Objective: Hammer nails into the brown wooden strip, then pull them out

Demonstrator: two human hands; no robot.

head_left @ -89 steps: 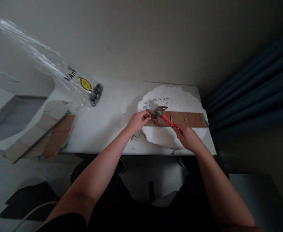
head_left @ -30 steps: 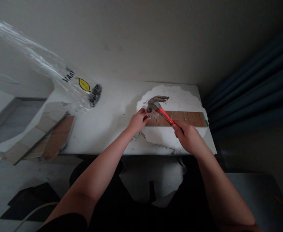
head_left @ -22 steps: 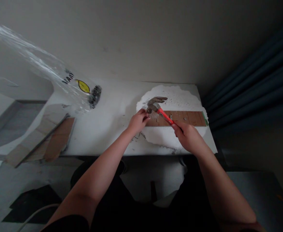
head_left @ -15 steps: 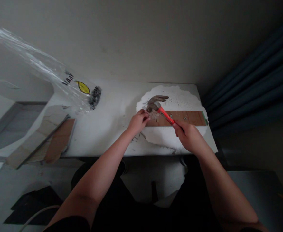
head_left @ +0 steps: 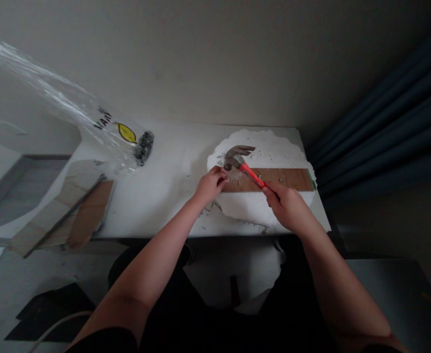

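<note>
My right hand (head_left: 287,203) is wrapped round the red handle of a claw hammer (head_left: 239,159). The hammer's dark head is over the left part of a brown wooden board (head_left: 296,180), its claw pointing away to the right. Small light grains or fragments show on the board under the head. At the board's left end is my left hand (head_left: 211,184), thumb and fingers pinched together close to the hammer head; anything between them is too small to make out. A few small metal-looking bits sit on the board.
Beneath the board a white sheet with an uneven edge (head_left: 270,142) covers part of the white table (head_left: 164,196). Dark splinters or nails (head_left: 211,206) lie near my left wrist. A clear plastic bag (head_left: 127,135) and wooden pieces (head_left: 92,208) are at left, a dark curtain (head_left: 384,117) at right.
Almost nothing differs. The hammer head has shifted very slightly to the left; both hands stay in place.
</note>
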